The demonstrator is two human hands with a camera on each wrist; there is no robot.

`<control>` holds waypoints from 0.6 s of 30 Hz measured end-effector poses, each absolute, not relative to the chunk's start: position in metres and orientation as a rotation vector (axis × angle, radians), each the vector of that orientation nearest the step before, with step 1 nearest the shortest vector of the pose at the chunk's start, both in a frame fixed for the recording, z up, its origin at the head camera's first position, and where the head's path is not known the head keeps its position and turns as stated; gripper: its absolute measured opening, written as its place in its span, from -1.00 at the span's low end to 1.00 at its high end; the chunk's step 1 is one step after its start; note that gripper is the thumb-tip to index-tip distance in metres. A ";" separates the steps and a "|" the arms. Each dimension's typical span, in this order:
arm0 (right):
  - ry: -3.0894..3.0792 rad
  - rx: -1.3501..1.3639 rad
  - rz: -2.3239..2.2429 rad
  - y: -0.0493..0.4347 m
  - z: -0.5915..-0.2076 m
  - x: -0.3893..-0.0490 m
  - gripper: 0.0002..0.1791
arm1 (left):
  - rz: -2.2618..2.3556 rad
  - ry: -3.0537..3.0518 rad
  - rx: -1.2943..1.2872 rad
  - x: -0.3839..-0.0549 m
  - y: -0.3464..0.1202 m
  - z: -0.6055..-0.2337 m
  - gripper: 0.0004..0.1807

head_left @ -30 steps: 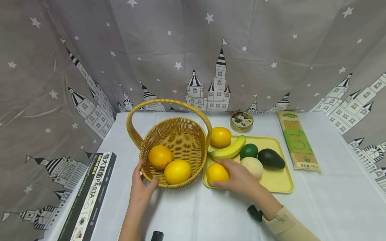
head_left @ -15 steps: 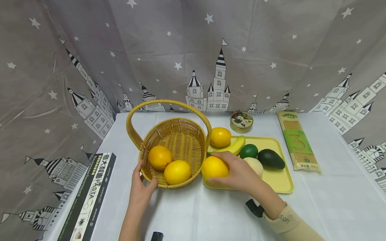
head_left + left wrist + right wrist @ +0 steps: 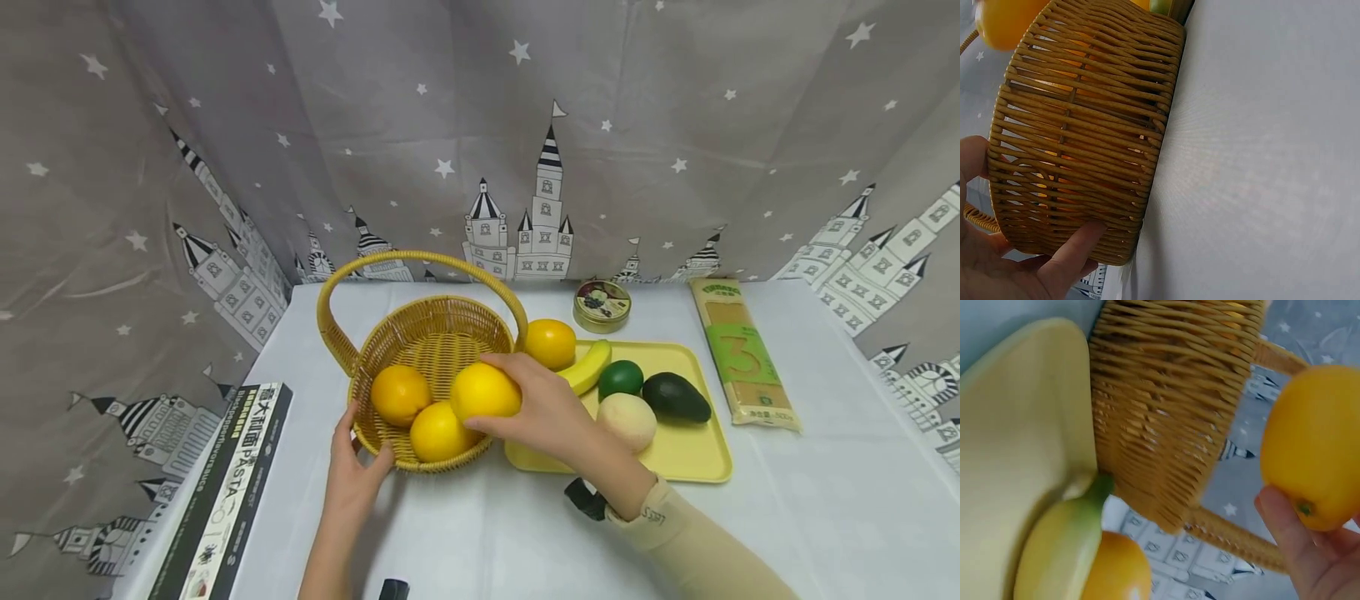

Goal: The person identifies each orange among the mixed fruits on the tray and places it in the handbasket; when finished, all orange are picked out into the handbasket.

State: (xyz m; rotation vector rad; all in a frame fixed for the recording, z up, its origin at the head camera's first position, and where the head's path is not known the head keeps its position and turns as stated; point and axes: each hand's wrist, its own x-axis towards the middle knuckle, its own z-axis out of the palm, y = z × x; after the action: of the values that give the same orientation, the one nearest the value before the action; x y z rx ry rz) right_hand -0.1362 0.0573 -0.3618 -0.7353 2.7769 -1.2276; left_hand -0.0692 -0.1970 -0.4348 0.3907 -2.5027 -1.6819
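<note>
My right hand holds a yellow oval citrus fruit above the right side of the wicker basket. In the right wrist view, the fingertips press against this fruit near its small green stem end. Two more citrus fruits lie inside the basket: an orange-coloured one and a yellow one, partly covered by the held fruit. At the basket's near left side, my left hand grips the wall, thumb and fingers spread around it; the woven side fills much of the left wrist view.
Right of the basket, a yellow tray bears a banana, a green fruit, a dark avocado and a pale round fruit. Another citrus fruit, a tin, a noodle pack and pasta boxes stand around.
The right hand has lifted the yellow citrus fruit off the tray and carried it left over the basket. The left hand stays at the basket's side.
</note>
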 end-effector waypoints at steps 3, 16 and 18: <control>2.765 -0.730 -1.250 0.045 -0.366 -0.143 -0.10 | -1.672 -2.510 0.400 -0.069 -0.197 -0.435 -0.10; 2.928 -0.784 -1.042 -0.003 -0.392 -0.172 -0.14 | -1.674 -2.501 0.395 -0.068 -0.197 -0.435 -0.10; 2.954 -0.772 -0.992 -0.007 -0.395 -0.175 -0.14 | -1.674 -2.499 0.391 -0.068 -0.197 -0.435 -0.10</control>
State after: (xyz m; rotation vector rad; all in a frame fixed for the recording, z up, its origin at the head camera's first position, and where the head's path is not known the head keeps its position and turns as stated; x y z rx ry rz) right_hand -0.1750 -0.0071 -0.3951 -0.7724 2.9539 -0.9922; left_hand -0.0682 -0.1966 -0.4348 0.3914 -2.4991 -1.6737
